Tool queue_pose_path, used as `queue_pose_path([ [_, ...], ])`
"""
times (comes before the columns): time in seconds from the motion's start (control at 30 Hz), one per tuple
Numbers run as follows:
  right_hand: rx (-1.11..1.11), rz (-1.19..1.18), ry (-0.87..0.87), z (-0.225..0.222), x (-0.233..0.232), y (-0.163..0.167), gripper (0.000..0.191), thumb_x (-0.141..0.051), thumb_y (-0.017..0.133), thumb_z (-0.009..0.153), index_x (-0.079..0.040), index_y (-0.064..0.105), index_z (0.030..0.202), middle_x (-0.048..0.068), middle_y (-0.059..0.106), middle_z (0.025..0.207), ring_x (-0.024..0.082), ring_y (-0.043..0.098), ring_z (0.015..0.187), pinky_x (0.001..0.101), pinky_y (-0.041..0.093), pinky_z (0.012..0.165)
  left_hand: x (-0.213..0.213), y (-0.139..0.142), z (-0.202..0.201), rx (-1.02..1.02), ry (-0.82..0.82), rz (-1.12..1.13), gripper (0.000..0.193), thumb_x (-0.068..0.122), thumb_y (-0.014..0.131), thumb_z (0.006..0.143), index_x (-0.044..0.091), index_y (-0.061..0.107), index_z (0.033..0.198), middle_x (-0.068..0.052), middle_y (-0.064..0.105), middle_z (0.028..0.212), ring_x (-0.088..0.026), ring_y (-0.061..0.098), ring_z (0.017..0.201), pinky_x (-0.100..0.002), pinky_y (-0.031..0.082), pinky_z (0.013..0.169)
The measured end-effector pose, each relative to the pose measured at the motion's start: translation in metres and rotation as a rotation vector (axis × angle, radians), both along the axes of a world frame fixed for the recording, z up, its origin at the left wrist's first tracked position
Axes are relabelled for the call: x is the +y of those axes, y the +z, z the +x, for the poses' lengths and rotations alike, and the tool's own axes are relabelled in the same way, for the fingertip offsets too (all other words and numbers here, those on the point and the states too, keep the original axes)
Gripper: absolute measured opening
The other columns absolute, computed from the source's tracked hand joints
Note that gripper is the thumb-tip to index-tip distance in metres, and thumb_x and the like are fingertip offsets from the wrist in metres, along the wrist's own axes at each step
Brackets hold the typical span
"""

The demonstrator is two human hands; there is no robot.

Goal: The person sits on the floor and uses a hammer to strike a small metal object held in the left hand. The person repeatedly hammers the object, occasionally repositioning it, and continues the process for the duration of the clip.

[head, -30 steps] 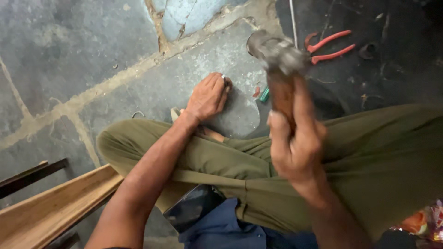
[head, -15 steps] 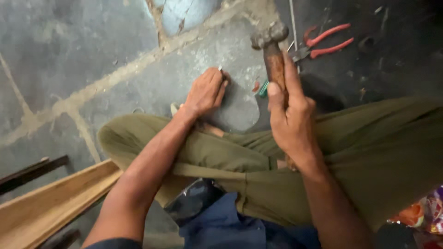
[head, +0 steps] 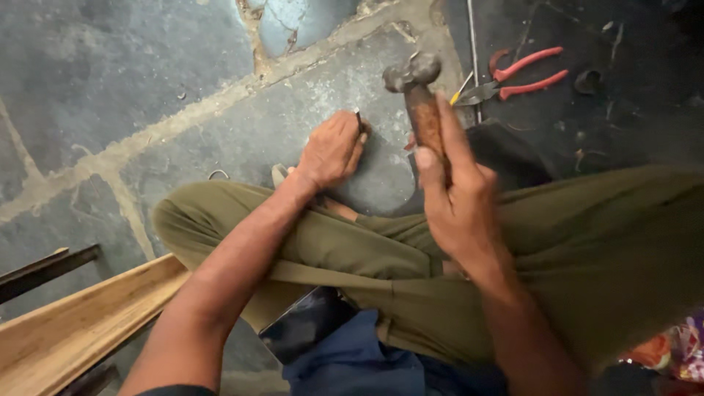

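Since the earlier frame: hammer lowered, its head now nearer the left hand; that hand unmoved.

Right hand: fingers wrapped tight round the hammer's brown wooden handle, thumb laid along it; metal head up and clear of the floor.

Left hand: resting on the stone floor, fingertips pinched on a small dark nail held upright, just left of the hammer head.

Pliers: red handles, lying on the dark floor toward the far right corner, beyond the hammer.

Legs: crossed, olive trousers, beneath both forearms.

Wooden plank: near left corner, beside the left knee.

Phone: dark, in the lap.
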State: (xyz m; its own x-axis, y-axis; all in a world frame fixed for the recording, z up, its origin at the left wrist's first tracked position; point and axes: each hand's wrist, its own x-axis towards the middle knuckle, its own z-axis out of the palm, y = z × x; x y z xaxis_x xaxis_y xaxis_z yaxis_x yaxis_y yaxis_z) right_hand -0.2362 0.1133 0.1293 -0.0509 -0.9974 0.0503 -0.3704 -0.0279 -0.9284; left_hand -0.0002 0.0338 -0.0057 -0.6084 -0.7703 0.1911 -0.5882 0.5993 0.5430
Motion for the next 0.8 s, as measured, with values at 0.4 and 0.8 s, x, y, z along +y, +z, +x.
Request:
queue_pose_path([
  [0.4, 0.191, 0.120, 0.168, 0.017, -0.017, 0.001, 0.058, -0.029, 0.056, 0.110, -0.010, 0.040, 0.162, 0.025, 0.073, 0.105, 0.042, 0.073, 0.093, 0.0469, 0.056, 0.072, -0.001, -0.007, 0.001, -0.057, 0.005, -0.034, 0.018, 0.012, 0.065, 0.094, 0.001, 0.054, 0.102, -0.020, 0.057, 0.097, -0.041, 0.058, 0.093, -0.047, 0.050, 0.082],
  [0.8, 0.196, 0.180, 0.142, 0.019, -0.017, -0.015, 0.056, -0.027, 0.057, 0.107, -0.011, 0.043, 0.158, 0.028, 0.073, 0.099, 0.043, 0.073, 0.088, 0.0475, 0.054, 0.069, 0.001, -0.005, 0.000, -0.069, 0.026, 0.030, 0.018, 0.013, 0.065, 0.096, 0.000, 0.056, 0.104, -0.022, 0.057, 0.097, -0.042, 0.058, 0.093, -0.048, 0.049, 0.081],
])
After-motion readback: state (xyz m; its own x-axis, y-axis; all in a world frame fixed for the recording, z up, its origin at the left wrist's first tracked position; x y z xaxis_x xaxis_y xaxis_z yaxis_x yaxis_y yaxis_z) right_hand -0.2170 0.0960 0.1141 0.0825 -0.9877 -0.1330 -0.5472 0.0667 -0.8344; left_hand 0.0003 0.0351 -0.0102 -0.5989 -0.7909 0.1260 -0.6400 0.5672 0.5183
